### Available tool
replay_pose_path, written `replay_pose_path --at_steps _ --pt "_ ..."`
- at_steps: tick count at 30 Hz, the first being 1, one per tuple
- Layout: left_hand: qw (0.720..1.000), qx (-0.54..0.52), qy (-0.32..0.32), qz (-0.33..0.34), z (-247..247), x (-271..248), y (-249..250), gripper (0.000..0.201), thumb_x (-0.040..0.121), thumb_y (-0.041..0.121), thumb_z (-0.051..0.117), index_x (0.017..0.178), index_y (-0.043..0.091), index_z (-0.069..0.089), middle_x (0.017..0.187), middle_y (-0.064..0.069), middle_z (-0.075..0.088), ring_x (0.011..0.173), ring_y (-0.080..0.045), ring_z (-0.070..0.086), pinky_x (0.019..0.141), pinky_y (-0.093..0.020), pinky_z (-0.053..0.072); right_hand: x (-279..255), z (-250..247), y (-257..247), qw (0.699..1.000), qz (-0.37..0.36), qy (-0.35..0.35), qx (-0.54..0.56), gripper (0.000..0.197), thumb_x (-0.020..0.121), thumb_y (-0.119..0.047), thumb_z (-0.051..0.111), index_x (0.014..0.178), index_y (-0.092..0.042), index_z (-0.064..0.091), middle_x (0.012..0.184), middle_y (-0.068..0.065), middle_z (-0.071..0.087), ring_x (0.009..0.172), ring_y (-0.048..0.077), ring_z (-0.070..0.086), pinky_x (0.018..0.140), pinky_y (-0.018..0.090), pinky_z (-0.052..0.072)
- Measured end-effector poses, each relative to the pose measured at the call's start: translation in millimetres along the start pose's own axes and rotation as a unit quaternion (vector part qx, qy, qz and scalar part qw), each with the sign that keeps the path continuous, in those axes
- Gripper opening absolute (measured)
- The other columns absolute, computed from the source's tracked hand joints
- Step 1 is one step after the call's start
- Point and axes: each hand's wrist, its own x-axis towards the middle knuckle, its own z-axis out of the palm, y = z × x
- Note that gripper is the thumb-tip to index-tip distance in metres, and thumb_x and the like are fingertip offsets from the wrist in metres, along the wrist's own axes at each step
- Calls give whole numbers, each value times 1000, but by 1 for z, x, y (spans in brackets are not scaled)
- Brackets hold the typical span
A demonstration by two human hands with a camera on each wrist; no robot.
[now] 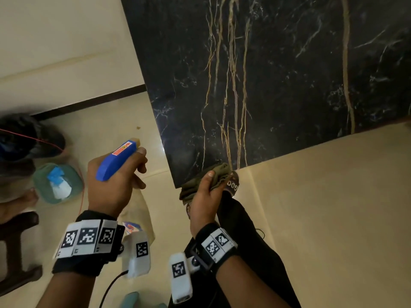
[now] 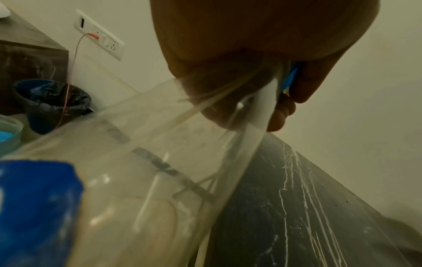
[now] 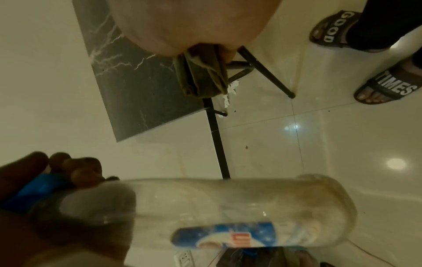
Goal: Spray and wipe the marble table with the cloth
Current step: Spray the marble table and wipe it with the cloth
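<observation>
The black marble table (image 1: 278, 74) with gold veins fills the upper right of the head view. My left hand (image 1: 115, 174) grips a clear spray bottle (image 3: 239, 209) by its blue trigger head (image 1: 115, 160), held left of the table's near corner with the nozzle toward the marble. My right hand (image 1: 206, 196) holds a bunched olive-green cloth (image 1: 213, 176) at that corner, the cloth touching the table edge. The right wrist view shows the cloth (image 3: 200, 75) hanging from my fist over the marble (image 3: 137, 86). The marble (image 2: 285, 207) also shows behind the bottle (image 2: 137, 180).
Black metal table legs (image 3: 217, 140) stand on glossy cream tiles. My feet in black slides (image 3: 385, 88) are beside the table. A teal bowl (image 1: 57, 183) with a blue-white item, a lined bin (image 2: 52, 104) and a dark stool (image 1: 17, 252) sit on the left.
</observation>
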Motion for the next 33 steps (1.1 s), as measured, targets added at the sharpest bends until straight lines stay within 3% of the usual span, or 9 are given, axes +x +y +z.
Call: replay_pose_path --at_steps 4,7,10,14,19,23,25,30,33 --pt "999 20 -41 -8 -16 -5 -4 21 92 34 73 78 19 75 65 -2 67 50 -20 62 50 -30 56 1 -6 -4 999 16 -28 -11 61 106 -36 43 159 -31 14 150 4 46 123 19 56 100 30 48" --pt "998 49 -47 -13 -25 -8 -9 24 96 25 73 75 15 74 63 -1 67 48 -20 61 49 -25 54 -5 -8 4 997 36 -59 -21 61 106 -34 43 160 -28 15 151 7 47 127 22 56 106 35 48" --pt "996 68 -56 -10 -34 -10 -12 18 97 18 69 81 10 72 64 -2 68 47 -20 62 49 -24 54 -16 -2 14 992 80 -91 -29 60 106 -39 42 160 -31 16 150 6 49 125 19 56 97 27 49" --pt "994 85 -64 -11 -44 -10 -14 18 96 18 70 81 8 72 67 -6 69 48 -21 63 48 -21 53 -16 8 10 988 144 -54 22 58 105 -39 47 157 -30 25 143 5 53 123 25 57 103 40 48" --pt "995 76 -61 -7 -50 -11 -19 20 94 29 75 80 15 74 68 -6 69 51 -27 64 49 -22 54 35 -21 -28 996 60 52 49 38 104 -32 52 139 -17 50 119 6 66 110 27 64 101 49 51" --pt "995 73 -66 -12 -45 -18 -19 27 87 43 80 81 18 76 68 -5 70 50 -26 64 50 -31 57 40 -24 -26 996 71 37 31 43 104 -38 51 141 -18 48 123 5 65 111 24 63 104 48 50" --pt "994 78 -72 -13 -41 -21 -17 24 91 33 74 81 11 74 68 -6 69 51 -28 64 53 -36 56 23 -11 -12 996 93 0 -2 43 104 -41 49 141 -19 48 126 6 65 112 23 64 105 48 49" --pt "995 76 -71 -13 -38 -20 -9 20 97 18 67 83 5 70 64 0 69 49 -22 63 51 -19 53 -5 -8 -5 971 198 -132 -11 35 101 -46 54 131 -30 51 125 3 66 109 23 66 86 49 60" --pt "995 74 -71 -15 -36 -16 -2 22 98 17 66 82 3 69 63 2 68 49 -20 63 52 -18 53 16 -35 -33 978 165 -125 -32 24 101 -39 56 117 -22 59 115 9 71 101 25 71 77 45 61"
